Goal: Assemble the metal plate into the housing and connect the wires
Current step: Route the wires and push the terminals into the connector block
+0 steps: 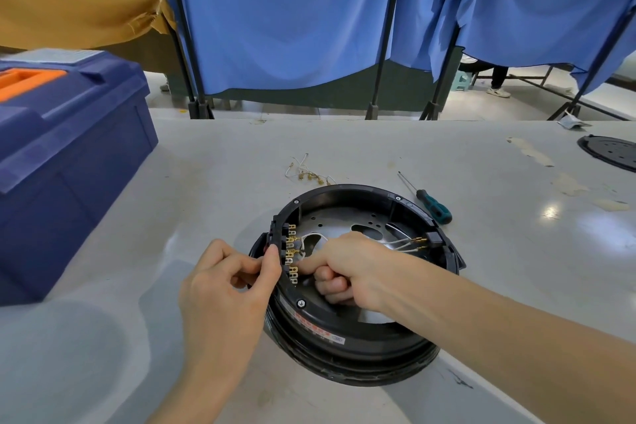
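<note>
Head view. Looks down on a round black plastic housing (344,354), lying open side up on the pale grey tabletop (206,165), close in front of the person. Inside it, flat on the bottom, a perforated silver metal plate (344,217). Along the housing's left inner wall, a black terminal block with a row of brass terminals (292,251). At the right inner wall, a small black connector (434,239), with thin white wires (399,244) running from it across the plate toward the hands.

Clamps the left hand (223,282) on the housing's left rim at the terminal block, thumb up against the block and the other fingers curled on the outer side. Reaches the right hand (347,262) into the housing above the plate, fingers curled, forefinger tip at the lower brass terminals. Cannot tell whether a wire end is pinched there. Hands near each other, with the terminal block between them.

Behind the housing, a loose bundle of white leads with brass ends (309,174). Just beside the back right rim, a screwdriver with a green and black handle (434,206). At the left, a dark blue plastic toolbox with an orange handle (69,155). At the far right edge, a black round disc (612,151), partly cut off. Beyond the tabletop, blue cloth curtains (292,17) on black stands.
</note>
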